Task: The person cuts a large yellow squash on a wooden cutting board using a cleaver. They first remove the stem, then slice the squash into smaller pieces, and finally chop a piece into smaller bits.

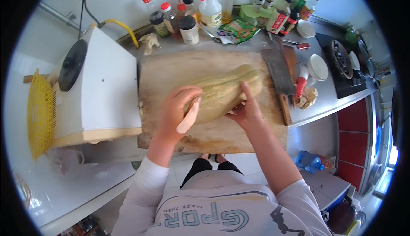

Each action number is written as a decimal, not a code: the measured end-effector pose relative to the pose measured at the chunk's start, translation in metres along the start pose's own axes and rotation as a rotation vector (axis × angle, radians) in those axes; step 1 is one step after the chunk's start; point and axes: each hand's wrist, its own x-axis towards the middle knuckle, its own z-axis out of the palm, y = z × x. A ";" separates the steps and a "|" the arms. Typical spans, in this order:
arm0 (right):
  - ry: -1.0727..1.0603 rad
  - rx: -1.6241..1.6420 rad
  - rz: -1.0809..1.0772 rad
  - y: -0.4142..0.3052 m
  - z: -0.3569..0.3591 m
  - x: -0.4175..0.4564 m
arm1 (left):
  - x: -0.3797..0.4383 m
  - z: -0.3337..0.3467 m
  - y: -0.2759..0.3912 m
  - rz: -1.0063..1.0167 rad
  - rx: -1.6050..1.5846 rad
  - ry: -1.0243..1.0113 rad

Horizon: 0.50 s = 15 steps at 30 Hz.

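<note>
A long tan-green squash (pixel 224 91), slightly blurred, is tilted above a worn wooden cutting board (pixel 169 66). My right hand (pixel 250 111) grips it from the near right side, thumb on top and fingers curled beneath. At the squash's left end is my left hand (pixel 179 104), its fingers bent around a tool with a pale pink handle (pixel 189 117). The tool's working end is hidden behind the hand, so its kind cannot be told. Whether the left hand also presses on the squash is unclear.
A cleaver (pixel 278 72) lies along the board's right edge beside a red-handled tool (pixel 301 85) and a white bowl (pixel 318 67). Seasoning bottles and jars (pixel 189 31) line the wall. A white box-shaped appliance (pixel 109 85) borders the left side; a stove (pixel 339 69) is far right.
</note>
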 end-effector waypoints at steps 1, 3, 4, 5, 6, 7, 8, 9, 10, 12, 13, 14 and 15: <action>-0.007 -0.021 0.000 -0.001 0.005 0.001 | -0.001 -0.004 -0.002 -0.026 -0.022 -0.006; -0.024 -0.057 0.005 -0.001 0.015 0.001 | -0.005 -0.013 -0.003 -0.079 -0.061 -0.024; 0.019 -0.048 0.029 -0.001 0.018 0.003 | -0.005 -0.015 -0.006 -0.008 -0.008 -0.012; -0.017 -0.058 0.036 0.005 0.014 0.012 | -0.005 -0.017 -0.009 -0.019 -0.013 -0.002; 0.027 -0.033 0.028 0.013 0.026 0.010 | -0.008 -0.023 -0.014 -0.038 -0.006 0.014; 0.062 -0.006 0.016 0.018 0.038 0.007 | -0.006 -0.028 -0.018 -0.050 0.009 0.034; 0.041 -0.002 0.016 0.023 0.039 0.008 | -0.006 -0.029 -0.025 -0.041 0.008 0.050; 0.012 0.001 0.024 0.031 0.040 0.010 | -0.007 -0.033 -0.032 -0.056 0.007 0.082; -0.001 0.008 0.024 0.033 0.037 0.008 | -0.008 -0.036 -0.039 -0.067 -0.008 0.104; -0.038 -0.197 0.092 0.029 0.024 0.004 | -0.009 -0.042 -0.047 -0.073 -0.017 0.125; -0.077 -0.307 0.134 0.027 0.022 0.003 | -0.007 -0.044 -0.049 -0.059 -0.013 0.097; -0.075 -0.511 0.086 0.014 0.003 -0.009 | -0.005 -0.045 -0.050 -0.048 -0.008 0.070; 0.047 -0.799 -0.075 -0.003 -0.021 -0.020 | -0.004 -0.047 -0.049 -0.044 0.005 0.055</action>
